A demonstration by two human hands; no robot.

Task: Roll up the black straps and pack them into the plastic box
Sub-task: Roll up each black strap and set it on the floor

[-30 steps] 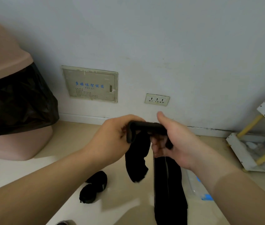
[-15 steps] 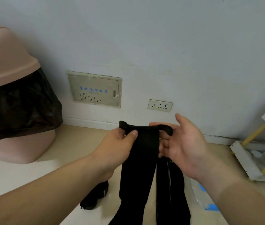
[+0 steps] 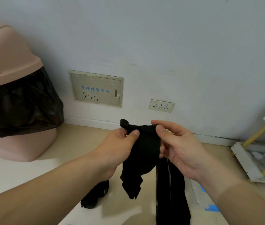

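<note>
I hold a black strap (image 3: pixel 142 148) up in front of the wall by its top edge. My left hand (image 3: pixel 120 143) pinches the left corner with thumb and fingers. My right hand (image 3: pixel 175 143) pinches the right corner. The strap hangs down folded, its short end dangling at the middle and its long part dropping out of the bottom of the view. On the floor below my left forearm lie rolled black straps (image 3: pixel 96 194). The clear plastic box (image 3: pixel 198 197) with blue clips shows partly under my right forearm.
A pink swing-lid bin (image 3: pixel 15 98) with a black bag stands at the left. A wall panel (image 3: pixel 96 89) and a socket (image 3: pixel 161 106) are on the wall ahead. A white rack (image 3: pixel 258 153) with yellow bars stands at the right.
The strap's hanging short end has come up and now dangles folded at mid height. My right hand has closed from an open palm to a pinch on the strap's top right corner.
</note>
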